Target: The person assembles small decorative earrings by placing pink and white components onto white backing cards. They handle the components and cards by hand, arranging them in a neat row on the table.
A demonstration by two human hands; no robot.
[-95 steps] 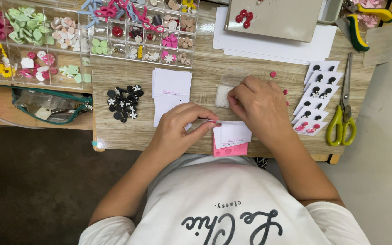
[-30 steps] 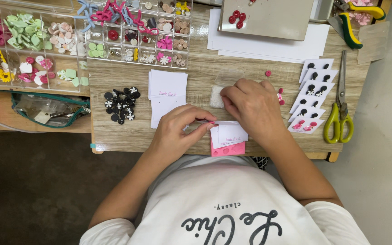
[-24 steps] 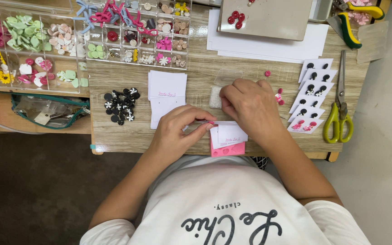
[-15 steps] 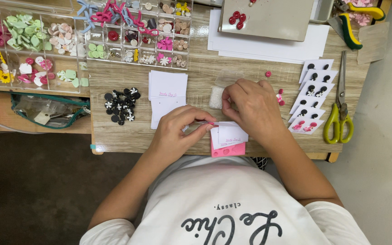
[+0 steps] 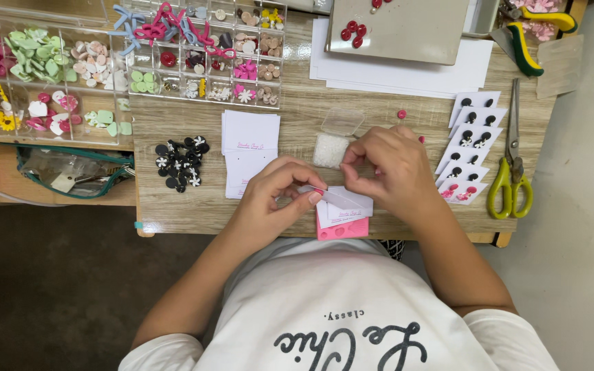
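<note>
The person sat at the near edge of the bench (image 5: 290,117), both hands working together over a small stack of white cards (image 5: 346,209) that lay on a pink card (image 5: 344,229) at that edge. The left hand (image 5: 273,196) pinched one white card (image 5: 335,198) between thumb and forefinger, fingers closed on its left end, the card tilted up off the stack. The right hand (image 5: 386,168) was curled, its fingertips closed at the card's upper edge; what they pinched there was too small to tell.

Just beyond the hands, towards the middle of the bench, stood a small clear box (image 5: 331,148) with its lid open. To the left of it lay another stack of blank cards (image 5: 249,152), and further left a loose heap of black studs (image 5: 180,161). Along the far left edge sat a clear compartment tray (image 5: 197,58) of coloured pieces, and a second tray (image 5: 36,82) beside it on a lower surface. A clear pouch with green trim (image 5: 70,172) lay below that tray.

Near the right edge, a fanned row of finished cards (image 5: 472,148) carried black and pink studs. Green-handled scissors (image 5: 513,161) lay at the right edge. Pliers (image 5: 534,34) rested at the far right corner. White sheets (image 5: 407,69) lay at the far edge under a grey tray (image 5: 397,27).
</note>
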